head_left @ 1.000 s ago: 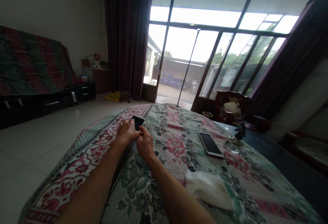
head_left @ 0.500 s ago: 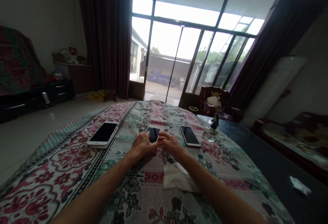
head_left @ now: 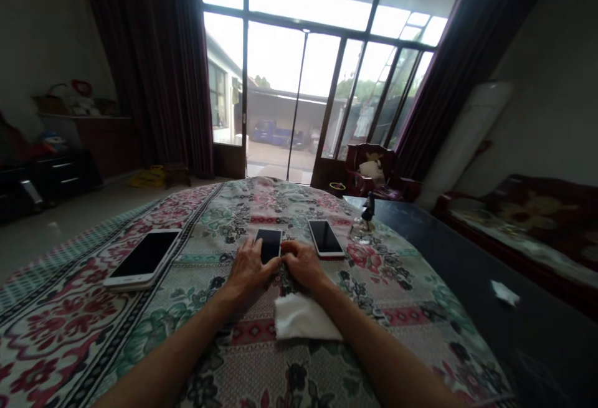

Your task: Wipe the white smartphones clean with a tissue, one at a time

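Observation:
A dark-screened smartphone (head_left: pixel 270 243) lies at the middle of the patterned tablecloth, its near end partly hidden by my fingers. My left hand (head_left: pixel 248 265) is closed along its left side, the thumb across the near edge. My right hand (head_left: pixel 303 263) has its curled fingers at the phone's lower right edge. Just right of that stands no gap-filling object but a white smartphone (head_left: pixel 326 238) with a red rim underneath. Further left lies a larger white phone (head_left: pixel 146 255) with a thick, doubled edge. A folded white cloth (head_left: pixel 301 317) rests beside my right forearm.
The floral tablecloth (head_left: pixel 196 339) covers the round table. A small dark figurine (head_left: pixel 368 210) on a clear base stands at the right back. Beyond the right edge, a dark tabletop (head_left: pixel 460 271) bears a crumpled white tissue (head_left: pixel 505 293). Glass doors (head_left: pixel 275 109) stand behind.
The view has turned slightly right, so the scene sits further left. Both hands stay at the middle phone, with the right fingers now more curled at its edge.

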`<state>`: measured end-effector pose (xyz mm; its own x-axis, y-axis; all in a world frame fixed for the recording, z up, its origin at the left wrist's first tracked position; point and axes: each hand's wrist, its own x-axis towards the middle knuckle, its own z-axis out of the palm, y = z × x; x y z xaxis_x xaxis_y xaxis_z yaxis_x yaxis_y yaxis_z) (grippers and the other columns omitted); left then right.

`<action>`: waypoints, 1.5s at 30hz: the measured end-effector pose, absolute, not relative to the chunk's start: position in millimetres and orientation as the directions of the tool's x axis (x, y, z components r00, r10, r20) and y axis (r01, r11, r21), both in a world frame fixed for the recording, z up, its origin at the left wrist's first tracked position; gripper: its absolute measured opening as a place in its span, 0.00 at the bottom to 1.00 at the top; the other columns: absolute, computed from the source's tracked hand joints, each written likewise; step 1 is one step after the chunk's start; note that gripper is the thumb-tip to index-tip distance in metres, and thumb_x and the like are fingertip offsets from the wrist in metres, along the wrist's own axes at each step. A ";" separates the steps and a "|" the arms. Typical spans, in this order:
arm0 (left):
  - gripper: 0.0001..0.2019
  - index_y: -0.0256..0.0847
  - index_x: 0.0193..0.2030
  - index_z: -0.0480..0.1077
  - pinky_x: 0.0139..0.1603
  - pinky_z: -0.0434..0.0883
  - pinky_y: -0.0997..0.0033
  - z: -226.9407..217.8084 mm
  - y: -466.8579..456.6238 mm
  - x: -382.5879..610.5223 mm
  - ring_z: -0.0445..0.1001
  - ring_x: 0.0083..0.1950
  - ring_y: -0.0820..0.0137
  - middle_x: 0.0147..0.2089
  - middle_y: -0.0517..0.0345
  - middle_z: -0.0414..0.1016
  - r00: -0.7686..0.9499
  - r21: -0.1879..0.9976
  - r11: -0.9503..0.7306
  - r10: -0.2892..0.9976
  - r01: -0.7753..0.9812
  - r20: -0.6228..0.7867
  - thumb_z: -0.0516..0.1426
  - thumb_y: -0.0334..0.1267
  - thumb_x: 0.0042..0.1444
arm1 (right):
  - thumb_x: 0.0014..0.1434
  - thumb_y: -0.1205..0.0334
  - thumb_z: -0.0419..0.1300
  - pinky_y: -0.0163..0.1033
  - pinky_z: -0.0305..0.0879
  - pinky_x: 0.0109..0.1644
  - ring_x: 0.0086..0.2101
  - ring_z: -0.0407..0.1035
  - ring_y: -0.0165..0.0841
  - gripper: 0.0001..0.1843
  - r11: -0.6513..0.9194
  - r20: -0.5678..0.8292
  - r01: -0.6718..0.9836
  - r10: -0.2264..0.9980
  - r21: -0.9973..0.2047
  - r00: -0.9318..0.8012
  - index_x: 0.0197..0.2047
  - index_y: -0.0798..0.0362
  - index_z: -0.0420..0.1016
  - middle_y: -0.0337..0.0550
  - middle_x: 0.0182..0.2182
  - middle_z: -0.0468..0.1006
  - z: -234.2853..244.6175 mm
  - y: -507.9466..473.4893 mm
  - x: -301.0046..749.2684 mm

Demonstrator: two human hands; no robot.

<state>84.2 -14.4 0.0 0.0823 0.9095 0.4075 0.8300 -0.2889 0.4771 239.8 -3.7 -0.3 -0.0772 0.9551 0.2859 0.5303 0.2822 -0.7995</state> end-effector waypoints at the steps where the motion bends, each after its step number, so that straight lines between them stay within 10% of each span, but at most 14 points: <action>1: 0.18 0.36 0.44 0.71 0.52 0.68 0.58 -0.3 -14.3 83.6 0.72 0.49 0.55 0.46 0.43 0.72 0.090 0.469 -0.292 0.909 0.834 0.406 0.58 0.49 0.54 | 0.49 0.73 0.53 0.41 0.67 0.53 0.42 0.75 0.35 0.20 0.299 0.309 0.563 0.948 -0.771 -0.081 0.42 0.51 0.80 0.43 0.40 0.82 0.5 -6.6 238.2; 22: 0.25 0.37 0.53 0.72 0.57 0.67 0.63 2.2 -0.6 59.8 0.73 0.54 0.56 0.54 0.44 0.74 0.241 0.322 -0.365 0.899 0.874 0.365 0.58 0.52 0.54 | 0.50 0.71 0.56 0.34 0.65 0.36 0.30 0.72 0.30 0.14 0.488 0.213 0.632 0.861 -0.602 -0.462 0.34 0.49 0.82 0.39 0.30 0.81 52.8 -21.8 265.0; 30: 0.15 0.40 0.45 0.77 0.52 0.70 0.71 -5.7 12.6 46.6 0.77 0.48 0.64 0.48 0.53 0.80 0.082 0.492 -0.282 0.918 0.824 0.388 0.53 0.39 0.57 | 0.41 0.61 0.71 0.32 0.65 0.38 0.34 0.71 0.30 0.17 0.667 0.031 0.460 0.587 -0.586 -0.809 0.38 0.44 0.81 0.34 0.35 0.79 87.6 -62.3 275.8; 37: 0.14 0.43 0.44 0.78 0.51 0.70 0.72 -7.3 16.8 45.0 0.78 0.48 0.66 0.48 0.56 0.81 -0.064 0.627 -0.178 0.937 0.758 0.343 0.53 0.36 0.56 | 0.38 0.71 0.69 0.33 0.61 0.34 0.32 0.67 0.30 0.16 0.698 -0.030 0.594 0.638 -0.399 -0.770 0.34 0.48 0.79 0.40 0.34 0.74 56.4 -75.8 264.3; 45: 0.16 0.42 0.43 0.79 0.51 0.71 0.74 -5.3 15.3 46.7 0.79 0.47 0.66 0.45 0.57 0.82 -0.099 0.647 -0.157 0.935 0.746 0.341 0.51 0.32 0.55 | 0.50 0.71 0.60 0.40 0.64 0.42 0.36 0.69 0.36 0.15 0.569 0.302 0.706 0.822 -0.422 -0.483 0.41 0.49 0.78 0.45 0.37 0.78 60.5 0.1 234.6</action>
